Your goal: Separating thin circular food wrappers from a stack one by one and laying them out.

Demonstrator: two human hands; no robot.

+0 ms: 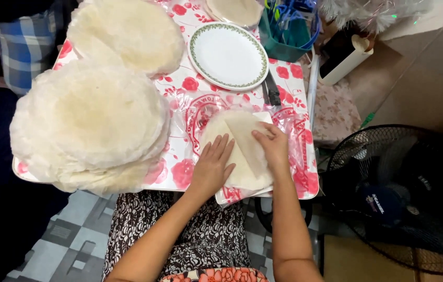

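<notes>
On the table (305,188), with its rose-printed cover, a thin round wrapper (234,151) lies on a clear plastic bag (294,141) just below the empty green-rimmed plate (228,55); the bag seems to keep the sheet off the cover. The left hand (212,166) lies flat and open on the wrapper's near side, fingers spread, apparently pinning it so it cannot slide; the right hand (272,147) presses its fingertips on a flap folded over toward the middle, holding the crease down without gripping. To the left of the plate sit two tall stacks of wrappers (93,120), within reach; right of the plate stands a teal basket (287,31); a dark knife (272,90) lies below the plate's edge.
</notes>
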